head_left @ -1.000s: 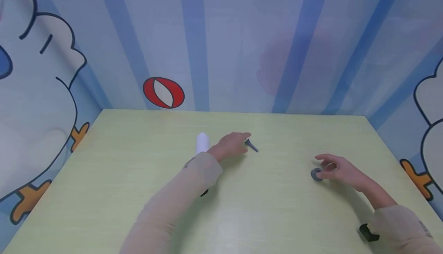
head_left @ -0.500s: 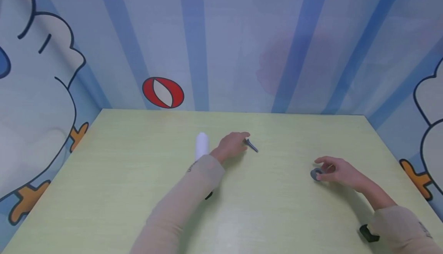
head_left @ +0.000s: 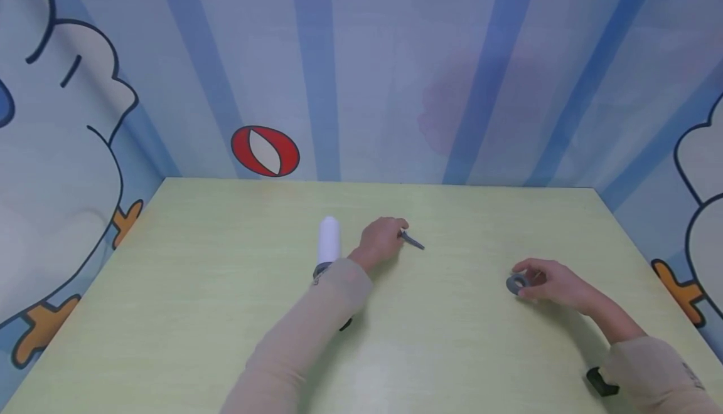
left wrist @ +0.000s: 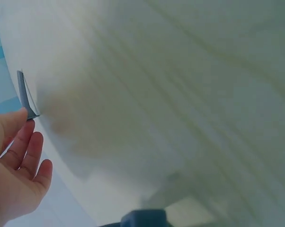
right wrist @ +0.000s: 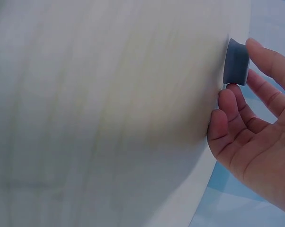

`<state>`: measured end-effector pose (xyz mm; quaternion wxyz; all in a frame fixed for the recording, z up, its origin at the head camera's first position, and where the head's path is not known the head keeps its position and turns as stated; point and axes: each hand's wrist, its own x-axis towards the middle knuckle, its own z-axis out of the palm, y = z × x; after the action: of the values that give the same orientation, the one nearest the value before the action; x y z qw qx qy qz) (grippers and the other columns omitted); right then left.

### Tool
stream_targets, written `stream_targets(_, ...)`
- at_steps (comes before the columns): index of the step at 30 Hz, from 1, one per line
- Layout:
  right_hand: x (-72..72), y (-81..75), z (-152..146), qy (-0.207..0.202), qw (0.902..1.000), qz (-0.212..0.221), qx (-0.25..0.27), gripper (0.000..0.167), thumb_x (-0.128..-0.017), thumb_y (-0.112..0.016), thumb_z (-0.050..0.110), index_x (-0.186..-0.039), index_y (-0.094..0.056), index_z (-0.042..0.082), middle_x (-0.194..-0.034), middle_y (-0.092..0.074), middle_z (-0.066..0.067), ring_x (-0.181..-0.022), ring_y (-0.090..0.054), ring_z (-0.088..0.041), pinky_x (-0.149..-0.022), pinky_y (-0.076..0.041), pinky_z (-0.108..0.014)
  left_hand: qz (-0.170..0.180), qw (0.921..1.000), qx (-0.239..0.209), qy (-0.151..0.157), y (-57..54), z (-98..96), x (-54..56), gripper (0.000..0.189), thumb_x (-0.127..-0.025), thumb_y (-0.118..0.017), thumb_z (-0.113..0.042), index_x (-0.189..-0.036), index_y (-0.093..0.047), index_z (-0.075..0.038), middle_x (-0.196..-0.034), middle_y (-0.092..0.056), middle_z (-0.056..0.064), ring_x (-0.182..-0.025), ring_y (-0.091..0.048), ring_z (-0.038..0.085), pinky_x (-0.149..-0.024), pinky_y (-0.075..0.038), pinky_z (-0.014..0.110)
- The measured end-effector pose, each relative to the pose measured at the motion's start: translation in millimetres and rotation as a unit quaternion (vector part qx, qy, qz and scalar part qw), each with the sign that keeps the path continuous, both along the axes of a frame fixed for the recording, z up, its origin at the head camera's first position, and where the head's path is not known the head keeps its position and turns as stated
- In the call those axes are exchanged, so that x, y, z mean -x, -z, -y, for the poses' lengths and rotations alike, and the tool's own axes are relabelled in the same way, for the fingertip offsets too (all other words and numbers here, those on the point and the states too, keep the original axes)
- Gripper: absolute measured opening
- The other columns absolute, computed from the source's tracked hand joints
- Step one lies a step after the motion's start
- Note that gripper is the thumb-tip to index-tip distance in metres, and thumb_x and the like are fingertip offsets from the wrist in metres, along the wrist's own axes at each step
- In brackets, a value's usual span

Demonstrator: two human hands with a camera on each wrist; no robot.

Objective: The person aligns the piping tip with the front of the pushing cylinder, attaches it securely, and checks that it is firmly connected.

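Note:
My left hand (head_left: 381, 239) pinches the wider end of a small dark grey tapered piece (head_left: 413, 241). In the left wrist view this tapered piece (left wrist: 24, 94) points away from the thumb, its flared end at the fingertips. On the right side of the table, my right hand (head_left: 552, 283) holds a grey ring (head_left: 512, 285) with a hole through its middle. Seen from the right wrist, the ring (right wrist: 236, 62) is a short, waisted band between thumb and fingertips. Just left of the left wrist lies a white cylinder (head_left: 329, 238), its near end partly hidden behind the sleeve.
A dark ring-like part (head_left: 322, 268) shows at the white cylinder's near end. The pale yellow table (head_left: 186, 288) meets a striped blue backdrop (head_left: 384, 75) at its far edge, with printed cartoon panels on both sides.
The left hand has drawn slightly down, and the tapered piece has turned to lie flatter. The right hand has closed in on the ring, which has tipped a little. More of the white cylinder shows.

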<state>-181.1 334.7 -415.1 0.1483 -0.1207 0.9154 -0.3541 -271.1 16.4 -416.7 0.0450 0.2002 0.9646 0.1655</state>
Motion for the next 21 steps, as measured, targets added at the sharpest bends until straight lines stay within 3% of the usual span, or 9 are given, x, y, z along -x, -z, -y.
stream_targets(7, -0.1, 1.1, -1.3, -0.004, 1.0000, -0.002, 0.006, 0.041, -0.076, -0.067, 0.016, -0.109, -0.053, -0.002, -0.090, -0.054, -0.011, -0.073, -0.047, -0.004, -0.059, -0.042, -0.023, 0.013, 0.9991, -0.040, -0.011, 2.7, 2.2, -0.7, 0.029, -0.081, -0.058, -0.009, -0.109, -0.062, -0.014, -0.098, -0.067, 0.001, -0.091, -0.061, 0.015, -0.075, -0.047, 0.027)
stream_targets(13, -0.7, 0.8, -1.8, -0.005, 0.9999, 0.000, 0.009, 0.040, -0.076, -0.067, 0.016, -0.109, -0.054, -0.002, -0.089, -0.054, -0.010, -0.072, -0.045, -0.004, -0.059, -0.042, -0.023, 0.008, 0.9969, -0.079, 0.001, 8.6, 5.7, 0.9, 0.026, -0.079, -0.060, -0.008, -0.105, -0.064, -0.011, -0.092, -0.067, 0.002, -0.083, -0.061, 0.014, -0.070, -0.046, 0.024)
stream_targets(21, -0.9, 2.4, -1.9, 0.000, 0.9999, -0.012, 0.004, 0.037, -0.076, -0.067, 0.017, -0.107, -0.056, -0.001, -0.086, -0.053, -0.008, -0.069, -0.043, -0.005, -0.057, -0.040, -0.023, -0.002, 0.9954, -0.094, 0.013, 9.8, 7.2, 1.1, 0.023, -0.080, -0.058, -0.008, -0.101, -0.065, -0.010, -0.088, -0.065, 0.001, -0.075, -0.054, 0.011, -0.068, -0.042, 0.021)
